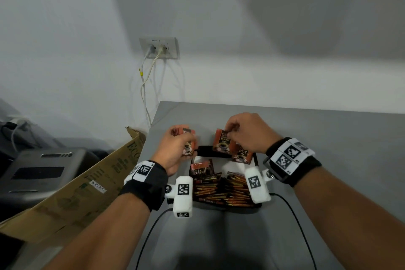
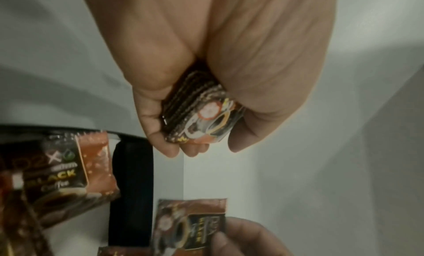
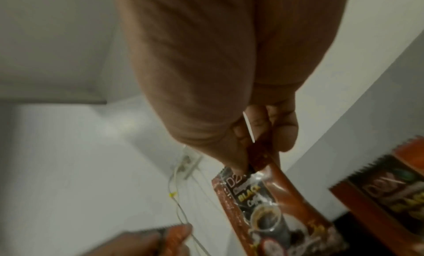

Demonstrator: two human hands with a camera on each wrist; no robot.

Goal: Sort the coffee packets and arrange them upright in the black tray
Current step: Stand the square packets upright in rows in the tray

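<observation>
Orange-brown glossy coffee packet [image 3: 270, 207]

A cardboard box [image 1: 92, 184] sits beside the grey table [image 1: 328, 138].

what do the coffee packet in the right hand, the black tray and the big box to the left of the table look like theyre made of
Coffee packet: glossy printed film, probably plastic or foil laminate; it shows glare, wrinkles and a serrated sealed edge.
Black tray: matte black, likely plastic, though too little shows to be sure.
Box: brown corrugated cardboard, dull finish, with printed lettering, a white label and a folded flap.
</observation>
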